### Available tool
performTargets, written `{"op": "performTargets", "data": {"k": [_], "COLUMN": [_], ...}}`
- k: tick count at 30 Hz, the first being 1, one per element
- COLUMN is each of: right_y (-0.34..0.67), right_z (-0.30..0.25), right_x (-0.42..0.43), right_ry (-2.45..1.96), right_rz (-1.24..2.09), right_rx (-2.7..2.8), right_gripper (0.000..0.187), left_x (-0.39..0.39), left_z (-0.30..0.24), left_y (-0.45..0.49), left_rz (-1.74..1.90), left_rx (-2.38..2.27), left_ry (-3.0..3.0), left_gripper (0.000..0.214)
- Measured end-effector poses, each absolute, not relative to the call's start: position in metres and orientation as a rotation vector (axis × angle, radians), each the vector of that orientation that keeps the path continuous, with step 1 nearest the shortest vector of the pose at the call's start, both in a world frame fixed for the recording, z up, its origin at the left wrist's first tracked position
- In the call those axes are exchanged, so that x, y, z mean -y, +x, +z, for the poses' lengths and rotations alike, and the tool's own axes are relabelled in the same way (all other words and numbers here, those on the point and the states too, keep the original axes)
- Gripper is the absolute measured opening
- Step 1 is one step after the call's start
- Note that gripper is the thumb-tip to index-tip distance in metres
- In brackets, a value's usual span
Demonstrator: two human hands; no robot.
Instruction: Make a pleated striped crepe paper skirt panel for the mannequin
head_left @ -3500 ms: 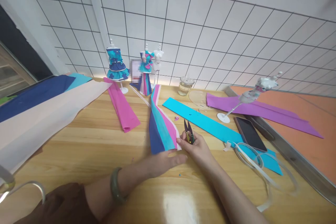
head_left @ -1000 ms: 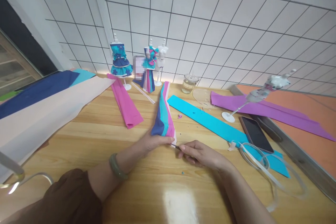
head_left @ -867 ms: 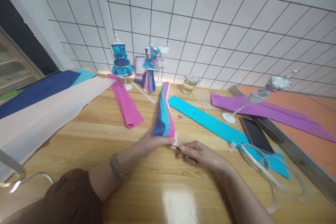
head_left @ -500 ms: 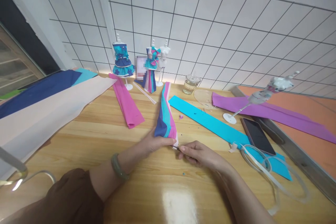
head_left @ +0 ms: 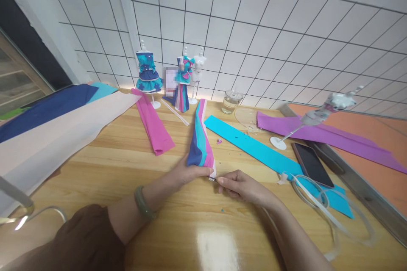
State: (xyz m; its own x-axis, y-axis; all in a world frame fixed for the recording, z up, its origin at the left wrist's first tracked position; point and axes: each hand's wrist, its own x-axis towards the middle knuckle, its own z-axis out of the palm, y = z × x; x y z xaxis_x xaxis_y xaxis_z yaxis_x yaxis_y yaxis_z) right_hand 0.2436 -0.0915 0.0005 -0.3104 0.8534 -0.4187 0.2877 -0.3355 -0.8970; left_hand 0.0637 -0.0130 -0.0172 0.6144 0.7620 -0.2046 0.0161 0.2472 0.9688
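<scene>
My left hand (head_left: 187, 174) is closed on the near end of a striped piece of crepe paper (head_left: 201, 144), banded in blue, turquoise, pink and white. Its thumb lies across the lower edge, and the strip stretches away from me along the table. Close by on the right, my right hand (head_left: 238, 186) pinches a thin dark tool (head_left: 213, 178). The tool's tip meets the white corner of the striped paper; its exact kind is too small to make out.
Dressed mini mannequins (head_left: 149, 72) stand at the back, with a glass cup (head_left: 232, 101) to their right. A pink strip (head_left: 154, 125) lies left; a turquoise strip (head_left: 251, 146), phone (head_left: 313, 164), coiled white ribbon (head_left: 310, 190) and bare mannequin (head_left: 318, 116) are right.
</scene>
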Motion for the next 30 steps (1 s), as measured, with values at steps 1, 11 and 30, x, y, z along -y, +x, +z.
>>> {"op": "performTargets", "data": {"k": [1, 11, 30], "right_y": [0.244, 0.246, 0.286], "right_z": [0.000, 0.012, -0.019], "right_x": [0.092, 0.097, 0.084], "right_ry": [-1.493, -1.528, -2.367], "right_rz": [1.690, 1.627, 0.154], "right_rx": [1.454, 1.761, 1.534], "right_gripper": [0.047, 0.047, 0.039], "left_x": [0.013, 0.009, 0.017], "left_z": [-0.016, -0.023, -0.014], "left_y": [0.064, 0.067, 0.072], "left_rz": [0.585, 0.604, 0.785], "left_rx": [-0.783, -0.852, -0.889], "left_ry": [1.230, 1.047, 1.108], "left_gripper": [0.034, 0.033, 0.030]}}
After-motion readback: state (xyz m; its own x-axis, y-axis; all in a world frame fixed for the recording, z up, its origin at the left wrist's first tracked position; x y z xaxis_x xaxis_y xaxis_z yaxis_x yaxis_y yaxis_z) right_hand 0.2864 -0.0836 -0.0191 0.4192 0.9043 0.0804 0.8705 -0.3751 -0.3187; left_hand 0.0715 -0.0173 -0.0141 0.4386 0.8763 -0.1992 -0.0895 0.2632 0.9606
